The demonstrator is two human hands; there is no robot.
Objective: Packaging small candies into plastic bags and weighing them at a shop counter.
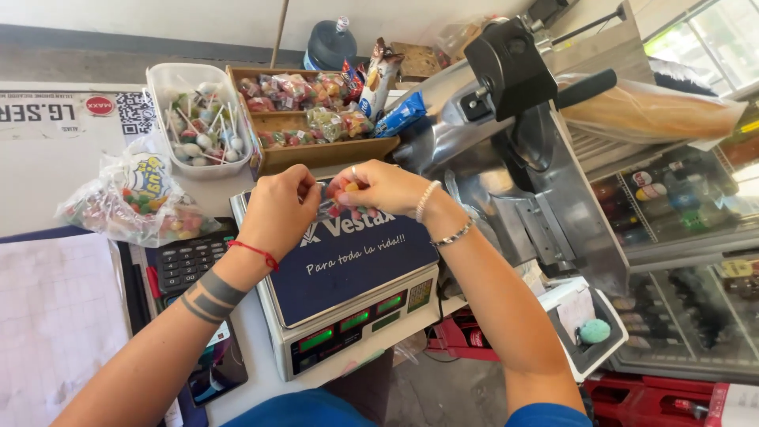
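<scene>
lollipop tub (158,87) | wooden sweets tray (332,152) | calculator (183,262) | meat slicer (514,150) | water jug (329,46)

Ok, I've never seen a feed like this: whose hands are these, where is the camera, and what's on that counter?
One picture, from a camera worn on the person's head, looking down. The left hand and right hand pinch a small clear bag of coloured sweets between them, above a digital scale with a blue top. Left of it lie a larger bag of sweets and a calculator. Behind stand a white tub of lollipops and a wooden tray of wrapped sweets. The big metal machine at right looks like a slicer.
</scene>
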